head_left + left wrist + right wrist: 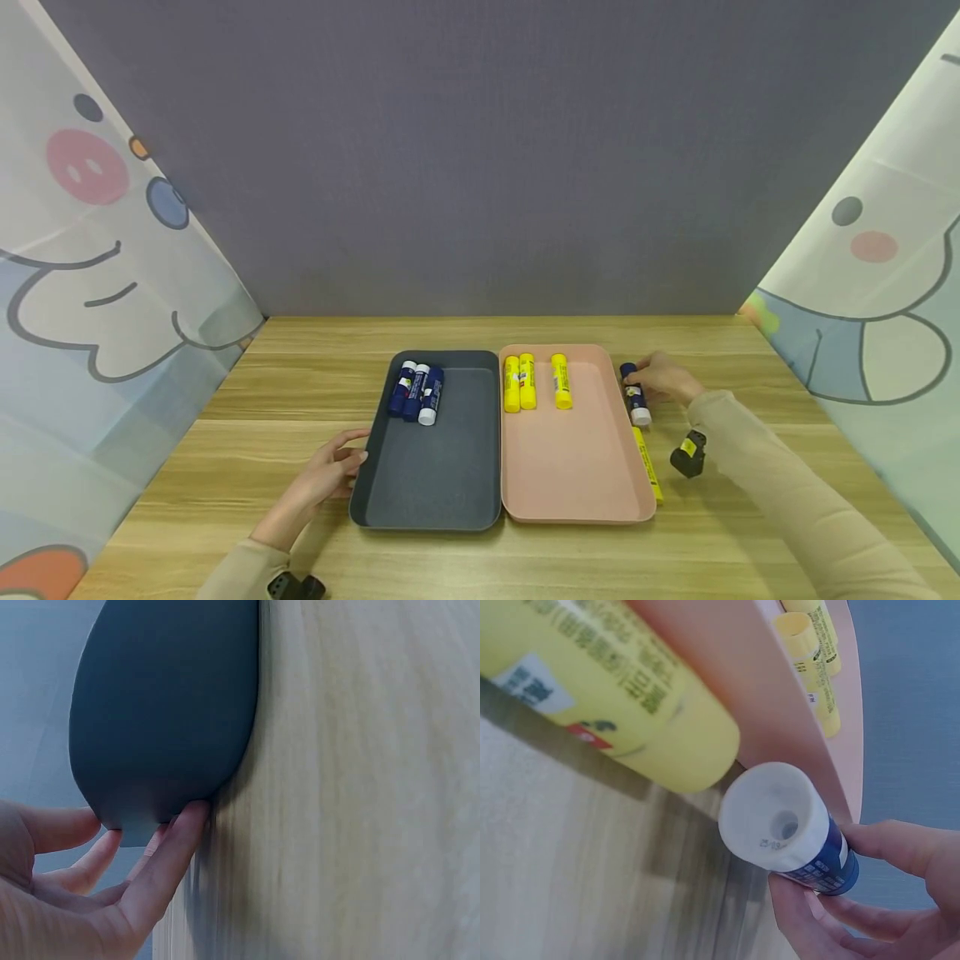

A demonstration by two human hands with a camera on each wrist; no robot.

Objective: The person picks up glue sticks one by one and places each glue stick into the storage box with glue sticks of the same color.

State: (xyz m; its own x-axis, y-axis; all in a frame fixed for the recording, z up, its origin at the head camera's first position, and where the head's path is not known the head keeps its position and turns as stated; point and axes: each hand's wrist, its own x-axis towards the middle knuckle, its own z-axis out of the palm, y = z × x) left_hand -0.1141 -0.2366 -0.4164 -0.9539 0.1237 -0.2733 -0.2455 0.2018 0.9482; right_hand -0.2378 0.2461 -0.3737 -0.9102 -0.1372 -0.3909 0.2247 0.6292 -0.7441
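My right hand (pixel 660 379) pinches a blue glue stick (pixel 636 400) with a white end beside the pink tray's right wall. In the right wrist view, thumb and fingers hold the glue stick (pixel 784 825) around its blue barrel, white end toward the camera. A yellow glue stick (pixel 647 467) lies just nearer along the same wall. On the other side, my left hand (pixel 333 471) touches the dark grey tray (pixel 431 492) at its left side. Its fingertips meet the outer wall and rim of that tray (pixel 165 697) in the left wrist view.
Three blue glue sticks (pixel 416 392) lie in the grey tray's far left corner. Three yellow glue sticks (pixel 561 382) lie toward the far end of the pink tray (pixel 570 475). Both trays stand side by side on a wooden table (pixel 300 375), with a grey wall panel (pixel 495 167) behind.
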